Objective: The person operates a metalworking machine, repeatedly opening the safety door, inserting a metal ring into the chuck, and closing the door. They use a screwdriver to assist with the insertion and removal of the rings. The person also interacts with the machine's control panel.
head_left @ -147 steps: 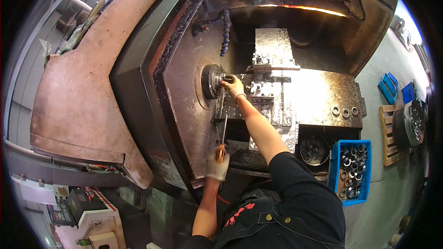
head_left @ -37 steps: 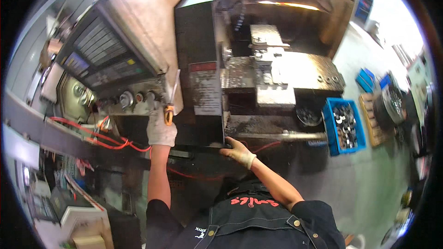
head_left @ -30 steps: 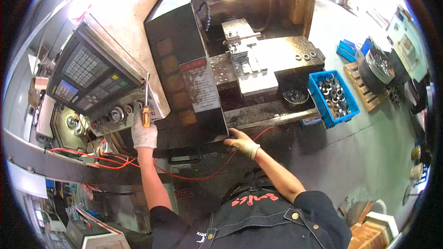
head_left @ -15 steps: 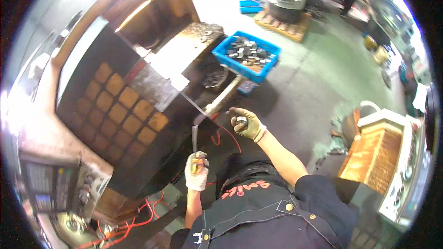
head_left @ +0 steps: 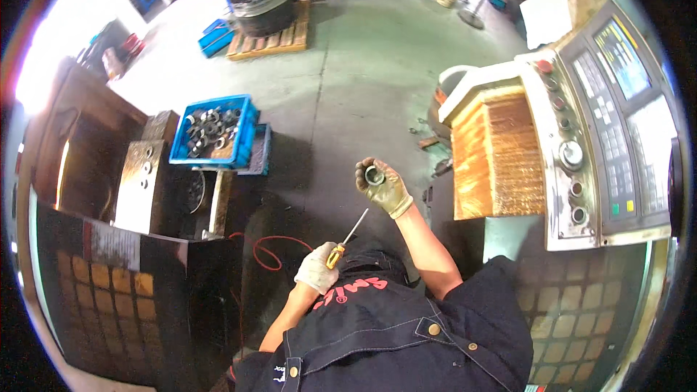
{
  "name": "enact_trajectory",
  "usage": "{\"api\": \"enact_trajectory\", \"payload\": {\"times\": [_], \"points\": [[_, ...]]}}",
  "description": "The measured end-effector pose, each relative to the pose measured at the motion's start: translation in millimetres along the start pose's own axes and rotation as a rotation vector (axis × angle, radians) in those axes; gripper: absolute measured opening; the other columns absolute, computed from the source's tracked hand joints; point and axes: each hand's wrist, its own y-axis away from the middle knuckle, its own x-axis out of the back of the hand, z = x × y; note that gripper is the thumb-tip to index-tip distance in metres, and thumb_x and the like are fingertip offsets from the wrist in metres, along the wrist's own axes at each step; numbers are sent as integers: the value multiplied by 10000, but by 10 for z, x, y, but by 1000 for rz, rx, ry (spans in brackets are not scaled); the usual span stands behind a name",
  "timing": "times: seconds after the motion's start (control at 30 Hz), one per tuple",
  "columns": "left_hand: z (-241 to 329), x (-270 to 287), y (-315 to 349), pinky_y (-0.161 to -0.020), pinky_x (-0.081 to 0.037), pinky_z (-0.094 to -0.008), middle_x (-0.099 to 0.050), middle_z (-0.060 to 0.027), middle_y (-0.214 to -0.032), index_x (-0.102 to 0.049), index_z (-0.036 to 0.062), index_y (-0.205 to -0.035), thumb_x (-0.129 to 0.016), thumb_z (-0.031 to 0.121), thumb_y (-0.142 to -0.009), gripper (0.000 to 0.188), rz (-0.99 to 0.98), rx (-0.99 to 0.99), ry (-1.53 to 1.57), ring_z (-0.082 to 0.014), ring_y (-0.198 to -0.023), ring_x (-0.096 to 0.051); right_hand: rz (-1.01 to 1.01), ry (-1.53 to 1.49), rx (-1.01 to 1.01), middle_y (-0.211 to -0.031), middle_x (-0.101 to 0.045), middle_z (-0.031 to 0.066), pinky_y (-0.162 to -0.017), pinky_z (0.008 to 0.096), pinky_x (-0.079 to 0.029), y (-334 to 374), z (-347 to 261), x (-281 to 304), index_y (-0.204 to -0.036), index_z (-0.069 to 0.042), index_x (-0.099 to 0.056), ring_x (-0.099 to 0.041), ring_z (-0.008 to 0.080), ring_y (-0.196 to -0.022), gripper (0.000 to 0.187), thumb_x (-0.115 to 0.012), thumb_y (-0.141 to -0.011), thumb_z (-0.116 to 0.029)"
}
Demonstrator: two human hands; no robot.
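Observation:
In a white glove, my left hand is closed around the yellow handle of a screwdriver. Its thin metal shaft slants up and to the right, towards the other hand. My right hand, in a stained yellowish glove, holds a small metal ring between thumb and fingers, its open bore facing up. The screwdriver tip is apart from the ring. Both hands are in front of my dark apron.
At left, a blue crate of metal rings stands beside an open machine. A control panel with screen and knobs rises at right, by an orange-brown stained cover. A red hose curls on the floor. Farther back is a wooden pallet.
The view has swung right, from the left machine towards the control panel. My left hand has tilted the screwdriver rightwards, nearer my right hand. The ring is turned more face-up.

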Motion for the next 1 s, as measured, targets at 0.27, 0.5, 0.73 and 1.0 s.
{"api": "enact_trajectory", "payload": {"times": [0.27, 0.5, 0.73, 1.0], "points": [[143, -75, -529, -790, -486, -392, -631, -175, -947, -547, 84, -1093, -540, -10, -688, 416, -199, -228, -69, -363, -933, -596, 205, -15, 445, -936, -616, 103, -775, 354, -532, 494, -744, 454, -910, -51, -611, -597, 235, -904, 150, -573, -895, -196], [149, 132, -739, -812, -466, -403, -617, -168, -973, -535, 78, -1086, -558, -4, -689, 406, -425, -386, -95, -352, -951, -581, 309, -71, 502, -841, -609, 66, -614, 307, -506, 894, -554, 502, -865, -85, -608, -602, 209, -726, 153, -598, -867, -237], [-46, 183, -728, -823, -462, -396, -610, -172, -997, -529, 89, -1113, -555, -8, -707, 419, -617, -469, -78, -353, -971, -578, 383, -3, 670, -807, -594, 73, -615, 346, -512, 1195, -35, 272, -846, -73, -586, -592, 218, -706, 102, -596, -835, -174], [-216, 65, -504, -865, -464, -375, -610, -175, -1062, -520, 64, -1155, -600, 4, -671, 494, -789, -503, -136, -352, -1026, -570, 644, -111, 807, -836, -607, 116, -782, 406, -564, 1779, 877, 279, -830, -43, -572, -617, 315, -928, 183, -573, -899, -213]]}}
